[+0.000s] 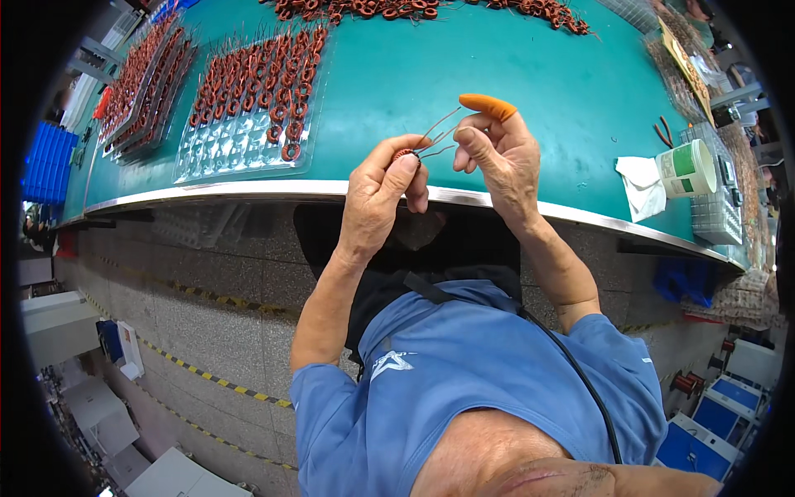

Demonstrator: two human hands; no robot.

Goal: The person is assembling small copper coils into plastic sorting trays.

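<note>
My left hand (377,184) pinches a small toroid coil (405,155) wound with red-brown copper wire between thumb and fingers. Several thin wire leads (434,137) fan out from the coil toward my right hand. My right hand (505,157) is raised beside the lead ends, an orange finger cot (489,105) covering its index finger. That index finger stretches out apart from the thumb, with the other fingers curled; I see nothing held in it. Left of my hands lies a clear plastic tray (236,161), partly filled with rows of similar coils.
Stacked trays of coils (145,91) stand at the far left of the green table (389,83). A heap of loose coils (364,8) lies at the back. On the right are pliers (663,132), a white paper cloth (642,186) and a white-green cup (687,168).
</note>
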